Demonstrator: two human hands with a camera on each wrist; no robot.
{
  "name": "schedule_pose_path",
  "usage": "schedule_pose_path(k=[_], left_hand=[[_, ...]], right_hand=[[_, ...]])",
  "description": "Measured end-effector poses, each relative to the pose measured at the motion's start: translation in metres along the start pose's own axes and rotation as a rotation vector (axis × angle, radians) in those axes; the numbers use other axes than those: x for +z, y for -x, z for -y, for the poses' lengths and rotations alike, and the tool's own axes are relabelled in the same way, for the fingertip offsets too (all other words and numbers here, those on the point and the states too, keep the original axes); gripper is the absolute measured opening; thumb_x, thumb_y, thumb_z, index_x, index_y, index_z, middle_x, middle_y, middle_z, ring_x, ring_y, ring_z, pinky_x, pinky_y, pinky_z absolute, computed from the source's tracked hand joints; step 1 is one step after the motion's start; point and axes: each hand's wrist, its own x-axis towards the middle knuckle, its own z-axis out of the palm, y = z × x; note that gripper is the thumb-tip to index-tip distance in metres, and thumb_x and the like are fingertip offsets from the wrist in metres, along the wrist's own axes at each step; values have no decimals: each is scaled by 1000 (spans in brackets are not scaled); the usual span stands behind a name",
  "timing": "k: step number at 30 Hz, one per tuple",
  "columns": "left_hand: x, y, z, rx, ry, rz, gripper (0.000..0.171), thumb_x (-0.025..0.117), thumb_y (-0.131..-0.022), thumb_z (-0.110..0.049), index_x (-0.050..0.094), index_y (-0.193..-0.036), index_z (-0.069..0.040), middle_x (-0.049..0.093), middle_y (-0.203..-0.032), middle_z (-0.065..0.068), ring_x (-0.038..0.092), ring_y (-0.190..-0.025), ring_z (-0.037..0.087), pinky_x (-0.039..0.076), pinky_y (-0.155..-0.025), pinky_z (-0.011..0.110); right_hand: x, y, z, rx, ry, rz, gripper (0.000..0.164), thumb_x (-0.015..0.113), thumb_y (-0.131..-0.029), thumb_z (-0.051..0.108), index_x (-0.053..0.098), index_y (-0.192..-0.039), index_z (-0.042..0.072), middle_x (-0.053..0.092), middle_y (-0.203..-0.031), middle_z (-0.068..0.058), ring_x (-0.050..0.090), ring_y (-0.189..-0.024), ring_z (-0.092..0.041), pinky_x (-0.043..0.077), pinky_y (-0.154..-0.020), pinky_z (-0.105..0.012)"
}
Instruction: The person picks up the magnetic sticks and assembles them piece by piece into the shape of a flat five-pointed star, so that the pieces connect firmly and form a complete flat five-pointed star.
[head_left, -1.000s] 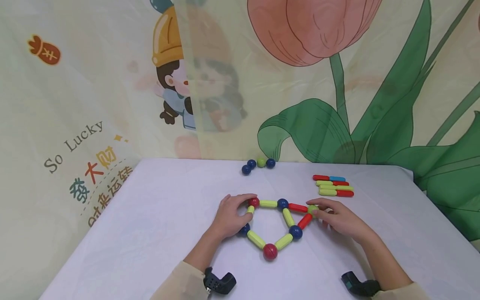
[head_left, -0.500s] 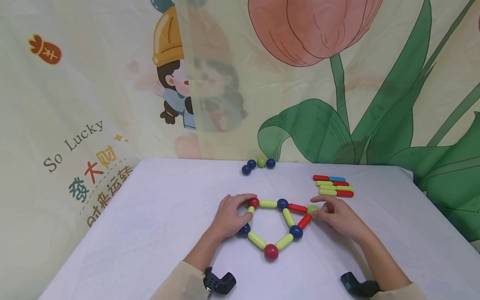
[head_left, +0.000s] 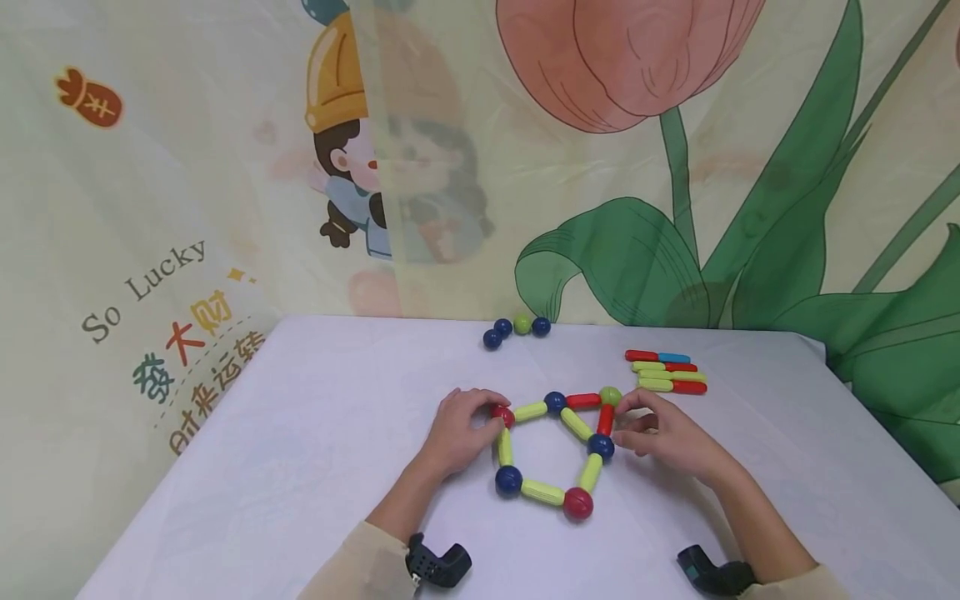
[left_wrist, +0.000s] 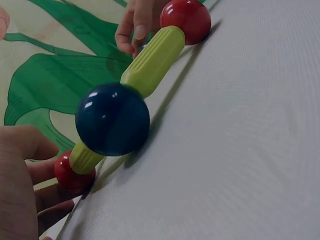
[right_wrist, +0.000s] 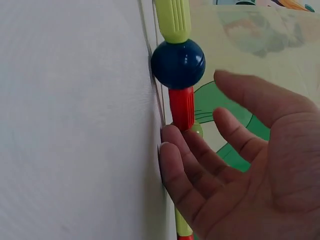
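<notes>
A ring of yellow-green magnetic rods [head_left: 543, 492] joined by balls lies on the white table, with a small triangle of red rods [head_left: 583, 401] at its upper right. My left hand [head_left: 459, 433] pinches the red ball [head_left: 502, 416] at the ring's left corner between thumb and fingers. Below it sits a blue ball [head_left: 508, 481], large in the left wrist view. Another red ball [head_left: 577, 503] forms the near corner. My right hand [head_left: 667, 433] is beside the triangle, fingers loosely bent near the green ball [head_left: 611, 396] and the right blue ball [head_left: 601, 447]; its thumb stands apart in the right wrist view.
Several loose balls [head_left: 522, 325], blue and green, sit at the table's back edge. A stack of coloured rods [head_left: 667, 376] lies at the back right, beyond my right hand. A printed cloth [head_left: 450, 167] hangs behind the table [head_left: 360, 367].
The whole ring has turned counterclockwise about the left red ball. Its near red ball went right, the green ball up and left. My right hand moved from the green ball to the triangle's side.
</notes>
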Motion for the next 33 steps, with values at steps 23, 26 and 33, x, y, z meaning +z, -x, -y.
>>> schedule_pose_path(k=[23, 26, 33], left_hand=[[2, 1, -1, 11, 0, 52, 34, 63, -91, -18, 72, -124, -16, 77, -114, 0, 67, -122, 22, 21, -127, 58], [3, 1, -3, 13, -24, 77, 43, 63, -90, -21, 68, -132, -17, 73, -129, 1, 62, -130, 23, 20, -127, 58], [3, 0, -3, 15, -25, 92, 49, 60, -90, -22, 65, -138, -17, 68, -138, 2, 58, -136, 24, 18, -128, 58]], right_hand=[[11, -7, 0, 38, 97, -41, 41, 77, -92, 23, 65, -128, 8, 69, -104, -9, 63, -88, -21, 59, -71, -30], [12, -7, 2, 16, 47, -14, 51, 78, -92, 25, 60, -137, 10, 68, -124, -16, 67, -98, -21, 61, -75, -32], [17, -5, 7, 2, -103, 92, 68, 76, -93, 30, 47, -153, 15, 50, -153, -21, 63, -123, -36, 61, -92, -42]])
